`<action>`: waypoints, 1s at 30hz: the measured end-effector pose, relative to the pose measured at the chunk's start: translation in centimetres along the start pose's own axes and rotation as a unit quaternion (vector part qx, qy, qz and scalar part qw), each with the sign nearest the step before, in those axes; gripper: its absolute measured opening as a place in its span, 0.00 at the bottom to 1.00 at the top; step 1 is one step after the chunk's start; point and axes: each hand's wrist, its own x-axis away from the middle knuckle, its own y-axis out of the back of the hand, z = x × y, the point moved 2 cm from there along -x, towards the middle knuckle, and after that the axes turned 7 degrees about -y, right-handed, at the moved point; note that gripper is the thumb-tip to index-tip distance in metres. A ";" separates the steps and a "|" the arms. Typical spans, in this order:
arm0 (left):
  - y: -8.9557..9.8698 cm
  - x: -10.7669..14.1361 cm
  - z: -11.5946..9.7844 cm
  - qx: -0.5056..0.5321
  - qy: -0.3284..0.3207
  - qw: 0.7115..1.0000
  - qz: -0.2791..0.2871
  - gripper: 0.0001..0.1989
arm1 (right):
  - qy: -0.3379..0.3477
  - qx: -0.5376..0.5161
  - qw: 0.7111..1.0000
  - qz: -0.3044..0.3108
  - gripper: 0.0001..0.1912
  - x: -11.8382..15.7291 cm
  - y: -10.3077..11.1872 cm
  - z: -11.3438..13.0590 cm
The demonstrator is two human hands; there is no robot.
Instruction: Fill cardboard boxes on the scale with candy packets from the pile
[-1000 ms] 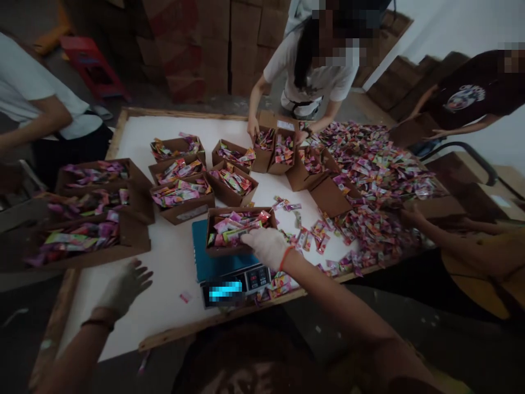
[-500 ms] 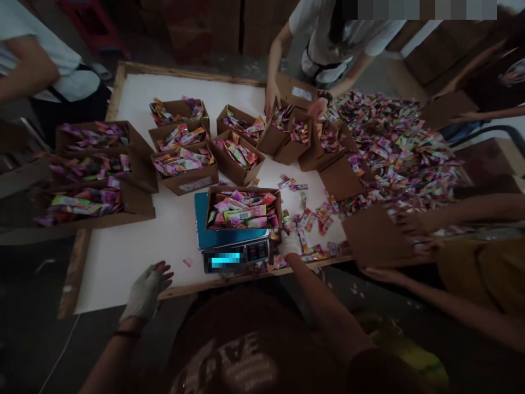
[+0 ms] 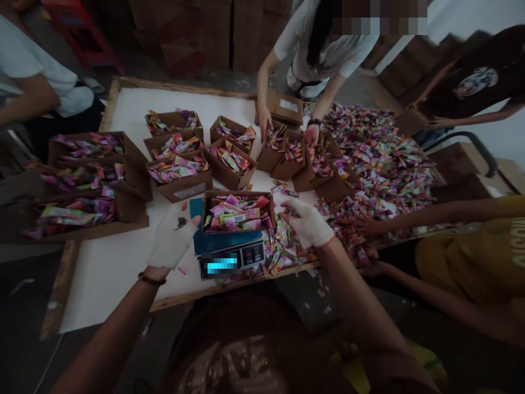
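Note:
An open cardboard box point(image 3: 238, 232) full of small colourful candy packets point(image 3: 241, 215) stands on a digital scale point(image 3: 197, 235) with a blue-green plate. My left hand point(image 3: 170, 238), in a whitish glove, is at the scale's left side, its thumb apart from its fingers and nothing seen in it. To the right of the box, my gloved right hand point(image 3: 308, 223) points its parted fingers at the box's right wall, with a small gap between. Loose packets point(image 3: 283, 249) lie below and around that hand, beside the scale.
Several filled boxes point(image 3: 186, 180) stand on the white table point(image 3: 110, 279) to the left and behind. A large packet pile point(image 3: 381, 148) covers the right. A person across the table handles boxes point(image 3: 287, 158). Another person's yellow sleeve point(image 3: 471, 246) is close on the right.
My left hand has risen from the table's front edge to the scale's left side. My right hand has moved from the loose packets up beside the box. The right neighbour's flat cardboard has left their hands.

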 end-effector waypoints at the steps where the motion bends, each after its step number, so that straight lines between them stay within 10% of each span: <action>1: -0.5 -0.6 -0.8 -0.020 -0.026 0.999 0.009 0.44 | 0.029 0.004 0.999 0.015 0.20 -0.7 0.1 2.4; 5: -2.2 -1.4 -2.4 0.005 -0.052 0.998 0.046 0.36 | 0.095 0.111 0.981 0.130 0.32 -4.0 -2.1 11.9; 9: -1.2 0.3 -0.3 0.105 0.007 0.994 0.009 0.36 | 0.082 0.142 0.970 0.181 0.27 -5.9 -3.3 14.7; 13: 1.7 3.4 4.3 0.153 0.147 0.976 -0.043 0.43 | 0.067 -0.091 0.989 0.100 0.21 -5.2 -1.3 11.0; 19: 3.7 8.5 10.4 0.131 0.249 0.956 -0.083 0.40 | 0.037 -0.443 0.893 -0.071 0.21 -1.3 3.8 4.4; 24: 3.1 10.2 10.7 0.118 0.298 0.945 -0.060 0.39 | -0.055 -0.386 0.907 -0.157 0.25 1.1 5.9 -1.5; 30: 4.0 6.2 7.1 0.135 0.237 0.957 -0.101 0.32 | -0.192 -0.088 0.974 -0.079 0.08 1.8 3.8 -5.4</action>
